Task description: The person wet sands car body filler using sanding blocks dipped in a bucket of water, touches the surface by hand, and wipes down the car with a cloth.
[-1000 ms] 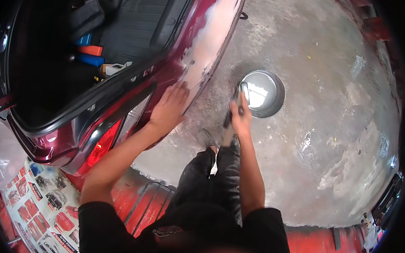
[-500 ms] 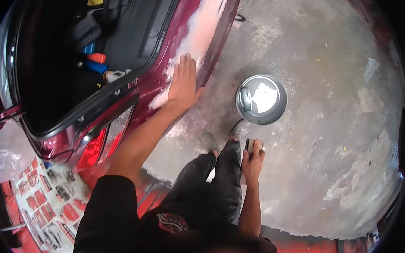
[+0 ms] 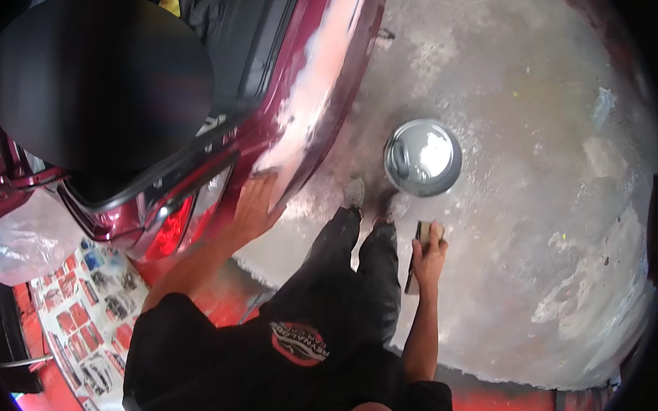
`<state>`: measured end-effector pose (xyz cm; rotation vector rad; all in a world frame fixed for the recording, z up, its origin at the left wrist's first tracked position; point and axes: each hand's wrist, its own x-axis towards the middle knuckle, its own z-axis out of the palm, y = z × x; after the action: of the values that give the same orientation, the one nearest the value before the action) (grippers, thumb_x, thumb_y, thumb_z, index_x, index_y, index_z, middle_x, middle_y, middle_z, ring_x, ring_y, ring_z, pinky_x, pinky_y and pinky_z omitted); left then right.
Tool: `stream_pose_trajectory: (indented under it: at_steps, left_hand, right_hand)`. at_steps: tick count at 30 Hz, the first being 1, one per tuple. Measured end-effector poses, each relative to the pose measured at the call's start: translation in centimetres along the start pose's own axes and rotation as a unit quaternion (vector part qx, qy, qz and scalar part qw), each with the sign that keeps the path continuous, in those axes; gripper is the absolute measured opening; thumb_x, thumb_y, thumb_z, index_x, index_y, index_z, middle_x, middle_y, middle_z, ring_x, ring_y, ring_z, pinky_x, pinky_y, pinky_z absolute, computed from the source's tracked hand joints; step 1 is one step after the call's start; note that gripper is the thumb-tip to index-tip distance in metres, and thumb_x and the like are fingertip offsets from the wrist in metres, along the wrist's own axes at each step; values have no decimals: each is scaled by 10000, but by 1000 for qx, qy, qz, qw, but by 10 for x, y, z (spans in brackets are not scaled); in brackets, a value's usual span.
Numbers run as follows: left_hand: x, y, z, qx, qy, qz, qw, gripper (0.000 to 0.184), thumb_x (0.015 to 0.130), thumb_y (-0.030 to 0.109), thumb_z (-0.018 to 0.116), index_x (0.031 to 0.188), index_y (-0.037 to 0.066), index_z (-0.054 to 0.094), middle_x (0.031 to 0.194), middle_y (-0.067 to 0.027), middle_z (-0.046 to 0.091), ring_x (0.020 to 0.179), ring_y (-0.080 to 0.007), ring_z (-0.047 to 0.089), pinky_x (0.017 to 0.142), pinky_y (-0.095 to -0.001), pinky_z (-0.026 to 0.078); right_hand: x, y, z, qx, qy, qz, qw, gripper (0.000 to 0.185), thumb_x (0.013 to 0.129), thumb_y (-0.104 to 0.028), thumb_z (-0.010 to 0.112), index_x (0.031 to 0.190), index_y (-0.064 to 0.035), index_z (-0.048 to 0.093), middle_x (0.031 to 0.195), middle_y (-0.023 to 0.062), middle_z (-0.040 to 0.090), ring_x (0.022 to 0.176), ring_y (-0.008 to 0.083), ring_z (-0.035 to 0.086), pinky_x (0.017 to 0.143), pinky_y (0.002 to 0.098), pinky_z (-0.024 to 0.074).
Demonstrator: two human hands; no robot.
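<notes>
My left hand [image 3: 255,205] lies flat with fingers stretched out on the maroon car body [image 3: 231,150], at the lower end of a pale pink-white filler patch [image 3: 309,91]. The patch runs up along the rear side panel. Below and left of this hand is the red and clear tail light [image 3: 173,226]. Down by my right leg, away from the car, my right hand [image 3: 431,263] grips a tan, dark-edged sanding block [image 3: 425,230]. Its underside is hidden by my fingers.
A round metal bucket [image 3: 399,181] with shiny liquid stands on the stained concrete floor [image 3: 524,217]. A dark oval blur covers much of the open trunk. At lower left are clear plastic sheeting [image 3: 29,236] and a printed car-picture sheet [image 3: 74,303] over red flooring.
My left hand has slid down the panel from the middle of the patch to its lower end. My feet and right hand have shifted, the sanding block still held. The dark blur has appeared.
</notes>
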<state>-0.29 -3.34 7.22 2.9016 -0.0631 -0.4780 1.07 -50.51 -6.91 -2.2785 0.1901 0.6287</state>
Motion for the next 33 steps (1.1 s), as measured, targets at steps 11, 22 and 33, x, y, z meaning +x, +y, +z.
stream_pose_trajectory:
  at_steps: [11, 22, 33]
  left_hand:
    - [458, -31, -75, 30, 284, 68, 956, 770, 908, 262, 786, 1503, -87, 445, 1442, -320, 521, 1323, -482, 513, 1132, -544, 424]
    - [529, -8, -61, 70, 259, 55, 962, 480, 934, 372, 723, 1233, -1, 679, 1187, -236, 673, 1088, -420, 633, 963, -539, 487]
    - [352, 167, 310, -392, 5, -81, 917, 345, 958, 216, 689, 1207, -4, 596, 1093, -291, 716, 1031, -457, 706, 899, -506, 541]
  right_hand:
    - [-17, -14, -36, 39, 150, 117, 981, 824, 939, -245, 789, 1633, -114, 365, 1381, 310, 537, 1243, 493, 562, 1071, 528, 470]
    - [10, -5, 40, 67, 100, 205, 971, 827, 917, -262, 821, 1619, -164, 396, 1405, 320, 527, 1261, 511, 584, 1064, 524, 510]
    - [241, 132, 188, 611, 93, 326, 716, 730, 979, -352, 665, 1629, -107, 442, 1423, 160, 635, 1286, 258, 607, 1060, 385, 500]
